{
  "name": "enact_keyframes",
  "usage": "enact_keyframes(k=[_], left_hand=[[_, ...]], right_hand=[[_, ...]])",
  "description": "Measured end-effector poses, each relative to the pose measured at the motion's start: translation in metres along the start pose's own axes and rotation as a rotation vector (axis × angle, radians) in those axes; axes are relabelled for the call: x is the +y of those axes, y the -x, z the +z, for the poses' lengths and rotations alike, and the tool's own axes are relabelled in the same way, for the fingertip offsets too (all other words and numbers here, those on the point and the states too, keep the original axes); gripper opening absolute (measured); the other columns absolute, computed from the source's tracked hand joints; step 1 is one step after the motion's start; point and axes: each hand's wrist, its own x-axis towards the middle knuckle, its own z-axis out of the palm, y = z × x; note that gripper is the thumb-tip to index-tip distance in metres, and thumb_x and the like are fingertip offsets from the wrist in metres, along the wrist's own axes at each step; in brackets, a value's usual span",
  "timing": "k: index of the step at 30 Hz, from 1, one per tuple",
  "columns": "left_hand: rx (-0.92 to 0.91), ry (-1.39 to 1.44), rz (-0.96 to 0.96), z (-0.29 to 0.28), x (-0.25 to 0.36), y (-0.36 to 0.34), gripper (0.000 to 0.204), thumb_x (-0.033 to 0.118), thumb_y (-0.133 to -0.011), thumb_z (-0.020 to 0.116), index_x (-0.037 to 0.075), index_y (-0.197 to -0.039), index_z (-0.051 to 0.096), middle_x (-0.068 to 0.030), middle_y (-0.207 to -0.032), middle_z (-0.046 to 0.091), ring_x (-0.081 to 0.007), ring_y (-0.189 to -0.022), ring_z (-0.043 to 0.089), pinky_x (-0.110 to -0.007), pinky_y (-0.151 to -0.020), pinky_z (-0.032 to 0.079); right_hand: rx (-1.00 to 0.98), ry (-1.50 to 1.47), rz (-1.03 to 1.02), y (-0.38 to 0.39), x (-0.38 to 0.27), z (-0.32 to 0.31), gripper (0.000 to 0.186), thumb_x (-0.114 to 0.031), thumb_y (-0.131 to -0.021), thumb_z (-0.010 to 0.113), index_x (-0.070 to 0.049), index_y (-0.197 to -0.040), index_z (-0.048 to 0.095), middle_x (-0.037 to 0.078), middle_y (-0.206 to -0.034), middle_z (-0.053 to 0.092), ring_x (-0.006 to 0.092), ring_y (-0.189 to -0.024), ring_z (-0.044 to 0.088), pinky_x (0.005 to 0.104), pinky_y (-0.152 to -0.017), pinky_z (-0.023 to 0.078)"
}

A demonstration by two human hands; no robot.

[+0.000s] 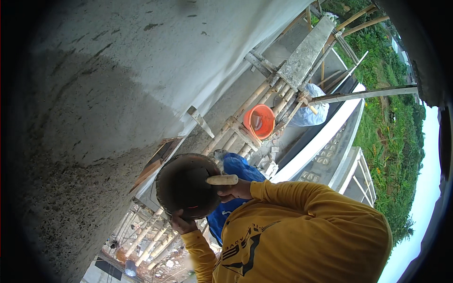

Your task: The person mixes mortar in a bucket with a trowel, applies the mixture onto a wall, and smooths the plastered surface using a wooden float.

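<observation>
My left hand point(183, 223) grips the lower rim of a round dark bowl point(179, 181) of what looks like grey mortar. At its right side my right hand point(232, 190) is closed on the rim, just below a pale wooden handle point(222, 179) that sticks out of the bowl; the tool's other end is hidden in the dark contents. Both of my forearms are in yellow sleeves, and blue clothing shows behind the bowl. The wall point(108, 118) to my left is grey, with a damp, rough plastered patch low down.
Bamboo scaffolding point(255, 99) with a plank point(306, 52) runs alongside the wall. An orange bucket point(267, 120) stands on it, near a translucent plastic sheet point(314, 113). A long beam point(373, 93) crosses at right. Lower scaffolding and rubble show below; greenery lies beyond.
</observation>
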Motion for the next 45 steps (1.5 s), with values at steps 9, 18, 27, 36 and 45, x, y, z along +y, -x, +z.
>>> enact_keyframes(k=[9, 18, 27, 36, 45], left_hand=[[-0.997, -0.809, 1.193, 0.092, -0.067, -0.108, 0.051, -0.004, -0.084, 0.061, -0.001, -0.134, 0.054, -0.0271, -0.143, 0.046, -0.0359, -0.131, 0.050, -0.041, -0.102, 0.045], [-0.772, -0.620, -0.068, 0.045, -0.186, -0.263, 0.081, 0.019, -0.091, 0.069, -0.002, -0.153, 0.022, -0.0240, -0.152, 0.037, -0.0345, -0.140, 0.039, -0.041, -0.112, 0.036], [-0.461, -0.768, 0.165, -0.067, -0.251, -0.427, 0.083, 0.024, -0.086, 0.076, -0.005, -0.149, 0.032, -0.0220, -0.137, 0.054, -0.0273, -0.126, 0.053, -0.033, -0.101, 0.044], [-0.474, -0.740, 0.376, -0.084, -0.216, -0.438, 0.066, 0.029, -0.095, 0.065, -0.007, -0.143, 0.040, -0.0157, -0.128, 0.058, -0.0242, -0.125, 0.053, -0.041, -0.113, 0.038], [-0.402, -1.127, 0.383, -0.073, -0.221, -0.411, 0.082, 0.043, -0.088, 0.070, -0.005, -0.146, 0.037, -0.0242, -0.128, 0.060, -0.0270, -0.116, 0.060, -0.037, -0.104, 0.044]], right_hand=[[0.467, -0.362, -0.317, -0.050, 0.021, -0.102, 0.050, -0.007, -0.090, 0.051, -0.015, -0.139, 0.048, 0.008, -0.109, 0.063, 0.0236, -0.087, 0.066, 0.0377, -0.066, 0.059], [0.774, -0.420, -0.798, -0.079, -0.069, -0.364, 0.035, -0.004, -0.088, 0.048, -0.012, -0.123, 0.050, 0.007, -0.101, 0.060, 0.0217, -0.077, 0.062, 0.0343, -0.055, 0.052], [1.252, -0.551, -1.064, -0.101, -0.100, -0.680, 0.010, -0.005, -0.086, 0.048, 0.001, -0.092, 0.053, 0.018, -0.083, 0.057, 0.0337, -0.073, 0.060, 0.0374, -0.062, 0.057], [1.284, -0.802, -1.075, -0.115, -0.045, -0.797, 0.033, 0.002, -0.085, 0.045, -0.001, -0.118, 0.046, 0.025, -0.108, 0.049, 0.0398, -0.084, 0.058, 0.0405, -0.057, 0.060], [1.265, -0.751, -0.981, -0.108, -0.009, -0.868, 0.020, -0.003, -0.090, 0.047, 0.003, -0.108, 0.052, 0.021, -0.104, 0.056, 0.0345, -0.080, 0.062, 0.0352, -0.057, 0.061]])
